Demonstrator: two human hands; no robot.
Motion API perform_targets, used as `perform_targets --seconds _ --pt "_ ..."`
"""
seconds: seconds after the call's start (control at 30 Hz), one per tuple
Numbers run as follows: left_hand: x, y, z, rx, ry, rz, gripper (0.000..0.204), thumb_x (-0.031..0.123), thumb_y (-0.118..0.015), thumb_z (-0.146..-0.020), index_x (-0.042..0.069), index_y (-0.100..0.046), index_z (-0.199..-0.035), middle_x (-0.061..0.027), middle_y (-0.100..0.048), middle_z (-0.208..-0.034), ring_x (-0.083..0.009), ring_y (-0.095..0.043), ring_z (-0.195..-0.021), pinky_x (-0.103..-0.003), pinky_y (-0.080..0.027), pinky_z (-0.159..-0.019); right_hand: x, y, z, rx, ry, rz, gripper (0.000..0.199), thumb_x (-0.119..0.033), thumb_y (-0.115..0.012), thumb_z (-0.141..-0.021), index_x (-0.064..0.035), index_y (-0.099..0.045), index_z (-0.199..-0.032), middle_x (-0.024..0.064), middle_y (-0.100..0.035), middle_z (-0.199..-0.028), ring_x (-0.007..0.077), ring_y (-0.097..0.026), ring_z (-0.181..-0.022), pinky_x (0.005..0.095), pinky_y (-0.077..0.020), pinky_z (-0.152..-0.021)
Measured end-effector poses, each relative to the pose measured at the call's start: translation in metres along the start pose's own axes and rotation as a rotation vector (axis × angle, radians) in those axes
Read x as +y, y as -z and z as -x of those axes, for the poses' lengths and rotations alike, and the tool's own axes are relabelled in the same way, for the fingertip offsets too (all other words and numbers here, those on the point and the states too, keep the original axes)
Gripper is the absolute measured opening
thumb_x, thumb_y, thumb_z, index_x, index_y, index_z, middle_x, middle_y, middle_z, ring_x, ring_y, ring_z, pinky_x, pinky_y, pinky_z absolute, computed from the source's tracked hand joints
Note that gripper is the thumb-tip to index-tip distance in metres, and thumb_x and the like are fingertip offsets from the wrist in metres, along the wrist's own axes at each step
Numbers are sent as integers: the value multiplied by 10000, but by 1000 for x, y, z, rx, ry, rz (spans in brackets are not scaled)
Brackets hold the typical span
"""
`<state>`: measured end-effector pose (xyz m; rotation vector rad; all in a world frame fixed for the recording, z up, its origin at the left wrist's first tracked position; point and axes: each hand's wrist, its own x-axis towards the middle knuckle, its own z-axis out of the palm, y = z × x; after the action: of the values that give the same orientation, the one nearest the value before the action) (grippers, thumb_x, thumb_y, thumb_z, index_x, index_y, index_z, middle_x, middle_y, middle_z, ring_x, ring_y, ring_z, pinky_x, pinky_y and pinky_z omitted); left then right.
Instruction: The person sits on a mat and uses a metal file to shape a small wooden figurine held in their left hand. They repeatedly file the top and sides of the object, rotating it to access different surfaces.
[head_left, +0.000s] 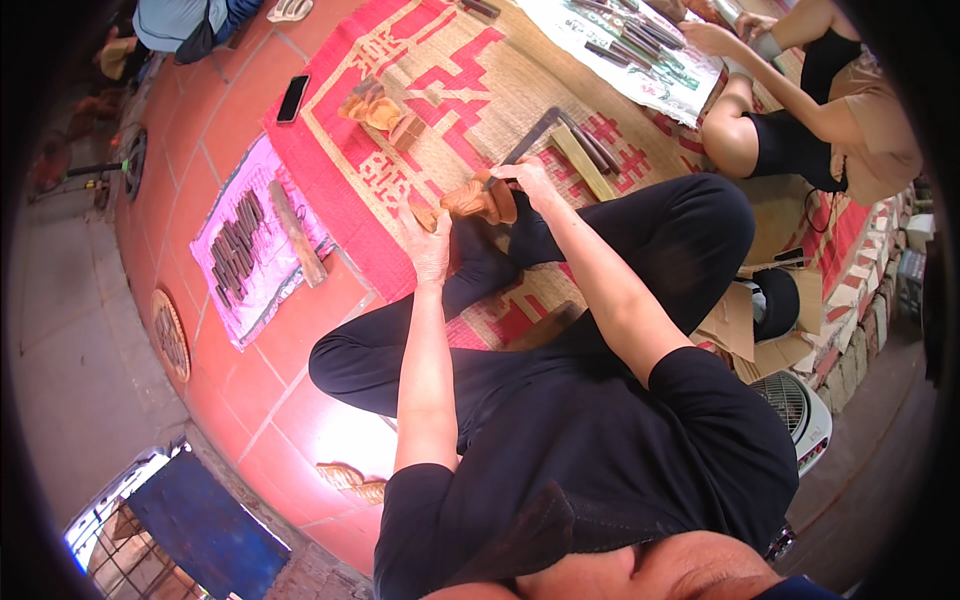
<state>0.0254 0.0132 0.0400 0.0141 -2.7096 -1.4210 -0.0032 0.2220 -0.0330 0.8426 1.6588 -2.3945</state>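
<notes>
Seated on mat [470, 90], carving [468, 200] held over the knee. Left hand [430, 245] fingers wrapped round its near end; right hand [530, 180] fingers pinched tight on a chisel [530, 145]. Risk: chisel slips off the wood toward the left hand's fingers; 1 loose grip does it.

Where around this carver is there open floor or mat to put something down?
Bare red tiles lie between the phone and the pink cloth of chisels. More bare tile sits beside the person's knee. It is crowded around the hands on the wooden carving, and near the steel square and sticks.
</notes>
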Motion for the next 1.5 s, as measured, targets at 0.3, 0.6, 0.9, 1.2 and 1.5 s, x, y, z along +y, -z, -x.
perform_targets --seconds 0.3,0.6,0.9,1.2,1.5 --pt "-3 -3 0 11 -13 -44 720 204 -664 -770 15 -320 -1374 -242 -382 -1369 -375 -348 -1297 -422 -293 -1075 -4 -1 3 1 3 9 280 -167 -775 -655 15 -651 -828 96 -660 -796 183 -615 -726 305 -475 -629" --pt "2 -3 -1 14 -25 -43 698 185 -672 -764 32 -342 -1359 -230 -406 -1345 -373 -382 -1266 -428 -311 -1056 -3 -1 2 35 1 -14 283 -180 -774 -658 10 -653 -830 96 -657 -794 190 -618 -729 301 -473 -637" --pt "6 -3 -1 -1 -12 -36 683 165 -673 -758 24 -353 -1345 -229 -426 -1315 -365 -406 -1238 -427 -326 -1038 1 0 -5 60 -2 -11 292 -163 -782 -652 24 -640 -826 107 -655 -783 203 -629 -703 302 -485 -619" --pt "9 -4 -1 17 -25 -26 679 170 -671 -763 22 -356 -1346 -223 -443 -1303 -357 -421 -1231 -418 -334 -1033 2 0 -5 43 1 1 279 -150 -773 -663 17 -654 -852 105 -667 -814 209 -630 -730 317 -486 -652" --pt "0 -6 -4 46 -64 -75 704 184 -680 -749 47 -345 -1354 -228 -456 -1249 -375 -448 -1170 -434 -364 -997 4 -1 -1 34 17 2 262 -130 -763 -670 23 -656 -854 105 -670 -812 202 -631 -731 310 -485 -659"
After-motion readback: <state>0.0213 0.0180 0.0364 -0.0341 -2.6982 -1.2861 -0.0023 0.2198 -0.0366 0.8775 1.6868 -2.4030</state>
